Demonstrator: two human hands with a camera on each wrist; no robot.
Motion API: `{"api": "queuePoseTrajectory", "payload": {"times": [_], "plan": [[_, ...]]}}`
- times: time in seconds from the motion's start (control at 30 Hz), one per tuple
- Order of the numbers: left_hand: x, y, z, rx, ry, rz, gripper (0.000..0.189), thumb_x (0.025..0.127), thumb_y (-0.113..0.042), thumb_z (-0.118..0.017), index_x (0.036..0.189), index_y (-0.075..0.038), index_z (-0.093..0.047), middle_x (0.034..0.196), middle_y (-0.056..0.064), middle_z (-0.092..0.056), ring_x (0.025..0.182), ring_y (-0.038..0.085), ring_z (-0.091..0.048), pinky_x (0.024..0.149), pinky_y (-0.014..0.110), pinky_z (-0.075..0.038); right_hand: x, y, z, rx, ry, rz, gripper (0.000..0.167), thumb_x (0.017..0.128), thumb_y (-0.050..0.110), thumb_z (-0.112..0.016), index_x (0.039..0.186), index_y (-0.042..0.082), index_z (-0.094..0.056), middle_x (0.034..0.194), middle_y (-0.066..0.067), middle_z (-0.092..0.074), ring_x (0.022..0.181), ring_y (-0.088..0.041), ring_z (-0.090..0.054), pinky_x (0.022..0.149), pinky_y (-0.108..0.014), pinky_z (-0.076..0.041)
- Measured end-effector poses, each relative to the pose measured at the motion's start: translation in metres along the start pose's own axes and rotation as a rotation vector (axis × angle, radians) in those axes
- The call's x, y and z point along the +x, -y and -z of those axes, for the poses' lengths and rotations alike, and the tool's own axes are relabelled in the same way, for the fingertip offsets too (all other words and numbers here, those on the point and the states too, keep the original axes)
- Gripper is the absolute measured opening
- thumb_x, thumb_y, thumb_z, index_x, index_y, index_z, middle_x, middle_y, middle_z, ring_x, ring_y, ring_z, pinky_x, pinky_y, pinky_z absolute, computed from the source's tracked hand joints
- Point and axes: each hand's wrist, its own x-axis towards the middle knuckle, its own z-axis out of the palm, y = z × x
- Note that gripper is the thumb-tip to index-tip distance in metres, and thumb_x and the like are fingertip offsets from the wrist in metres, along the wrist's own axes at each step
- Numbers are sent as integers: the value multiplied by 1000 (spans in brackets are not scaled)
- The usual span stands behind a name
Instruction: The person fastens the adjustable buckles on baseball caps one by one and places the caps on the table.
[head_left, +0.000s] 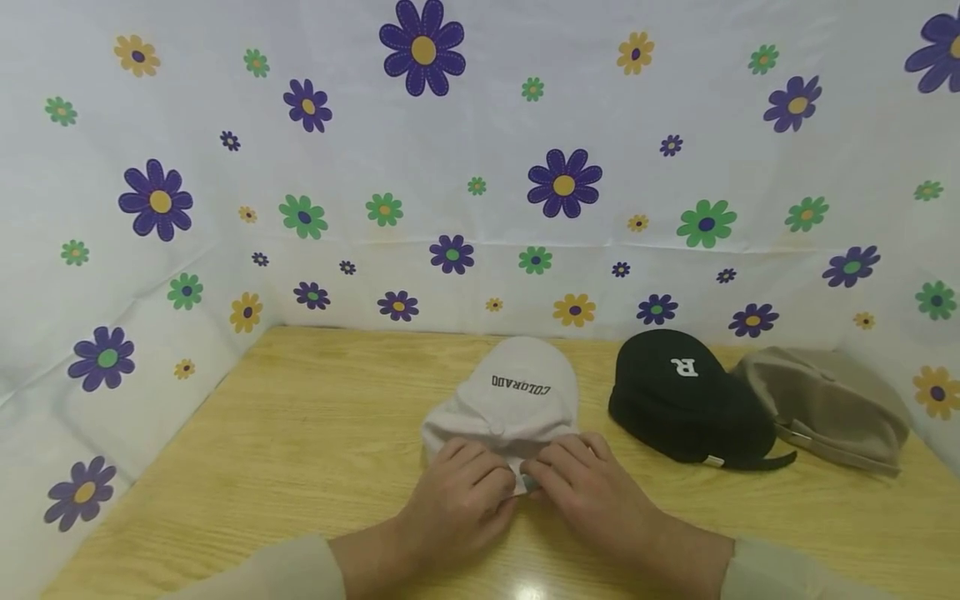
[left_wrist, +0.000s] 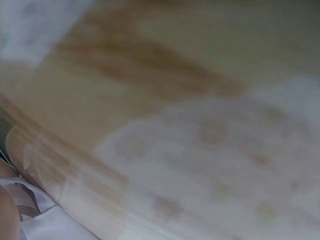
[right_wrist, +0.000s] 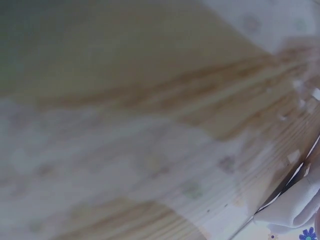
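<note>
A white baseball cap (head_left: 525, 367) with dark COLORADO lettering lies near the middle of the table, its lettering upside down in the head view. At its near edge, my left hand (head_left: 461, 492) pinches the back strap area with curled fingers. My right hand (head_left: 592, 492) grips the same edge from the right, close beside the left. A small greyish-green piece (head_left: 529, 483) shows between the hands; the rest of the strap is hidden by fingers. Part of the white cap (left_wrist: 55, 225) appears at the lower left of the left wrist view, and white cloth (right_wrist: 287, 202) at the lower right of the right wrist view.
Right of the white cap sits a black cap (head_left: 660, 400) with a white R and a loose strap end. A brown cap (head_left: 840, 400) lies partly behind it. Flower-print cloth (head_left: 345, 167) encloses the wooden table (head_left: 300, 442). Blurred reflections fill most of both wrist views.
</note>
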Motion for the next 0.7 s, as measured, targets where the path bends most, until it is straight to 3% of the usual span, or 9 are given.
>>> {"api": "queuePoseTrajectory", "payload": {"times": [0.17, 0.4, 0.7], "plan": [[0, 1, 1, 43, 21, 30, 16, 70, -19, -72, 79, -17, -59, 83, -7, -62, 78, 12, -56, 76, 28, -42, -1, -1, 1, -7, 2, -10, 25, 99, 33, -57, 110, 14, -69, 101, 5, -62, 96, -16, -56, 81, -33, -40], [-1, 2, 1, 20, 2, 25, 13, 69, -16, -68, 75, -17, -57, 85, -6, -64, 80, 12, -58, 77, 28, -43, -1, 0, 0, -8, 0, -12, 27, 100, 33, -55, 113, 14, -69, 101, 5, -62, 96, -16, -55, 81, -32, -40], [-2, 3, 0, 16, -18, 8, 10, 71, -14, -68, 75, -16, -59, 84, -6, -64, 80, 13, -58, 78, 28, -43, -2, 0, 2, -6, 49, -27, 33, 87, 24, -70, 118, 12, -67, 107, 4, -61, 99, -16, -54, 82, -34, -39]]}}
